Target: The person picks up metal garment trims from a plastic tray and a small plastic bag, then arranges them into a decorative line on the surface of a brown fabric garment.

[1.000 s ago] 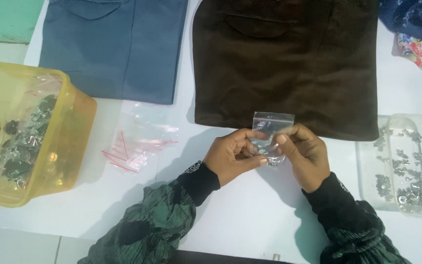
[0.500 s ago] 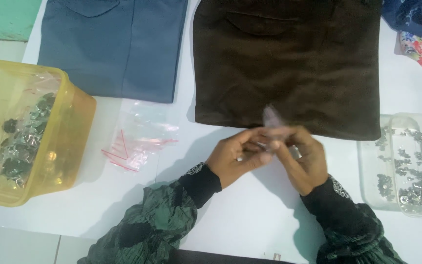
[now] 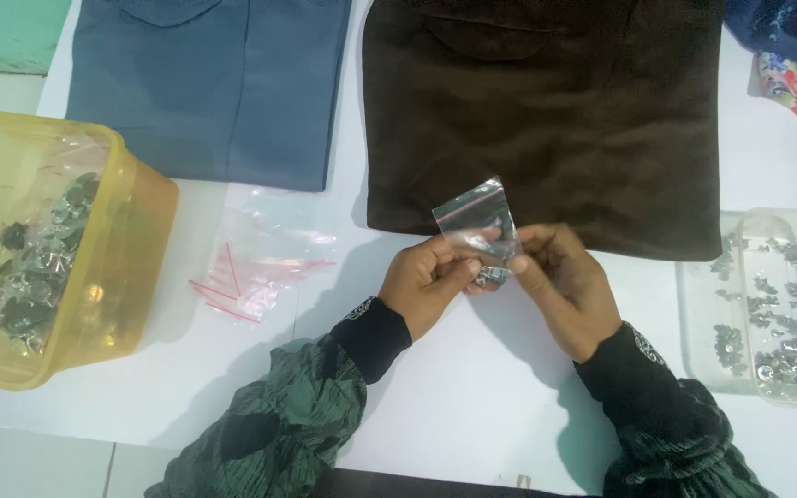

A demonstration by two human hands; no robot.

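Both hands meet over the white tabletop (image 3: 472, 397) in the head view, each pinching the same small clear zip bag (image 3: 480, 224). The left hand (image 3: 426, 286) grips its lower left edge between thumb and fingertips; the right hand (image 3: 560, 286) holds the lower right edge the same way, fingers narrowed on the plastic. The bag stands tilted above the knuckles, its red-lined mouth uppermost, and a few small dark metal pieces (image 3: 489, 274) seem to sit at its bottom, between the two thumbs.

Beyond the hands lies a folded brown garment (image 3: 546, 120), and a folded blue garment (image 3: 214, 88) sits farther off to the left. Left of the left hand, a loose heap of empty zip bags (image 3: 265, 258) rests near a yellow tub (image 3: 131, 240) holding filled packets. Right of the right hand is a clear tray (image 3: 698, 304) scattered with more metal pieces.

Judging by this, one bag looks filled but not yet put with the rest; many loose pieces and empty bags remain.
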